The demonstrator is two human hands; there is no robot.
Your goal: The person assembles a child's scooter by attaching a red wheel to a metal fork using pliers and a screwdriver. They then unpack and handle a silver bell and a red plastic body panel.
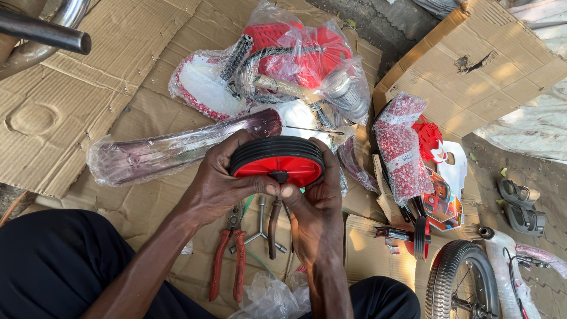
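Observation:
Both hands hold a small wheel (277, 160) with a red disc and black tyre, tilted toward me at the middle of the view. My left hand (221, 180) wraps its left rim, thumb near the black hub. My right hand (313, 210) cups the right rim, thumb pressed at the hub from below. Under the hands lie red-handled pliers (229, 260), a three-armed metal wrench (260, 227) and a dark-handled tool (274, 227) on flattened cardboard (59, 118).
Plastic-wrapped parts lie beyond: a purple mudguard (165, 150), a bag with a red basket and metal pieces (289, 59), a red-speckled wrapped piece (398, 147). A second red wheel (418, 236) and a small bicycle wheel with frame (463, 283) sit right. Sandals (520, 207) far right.

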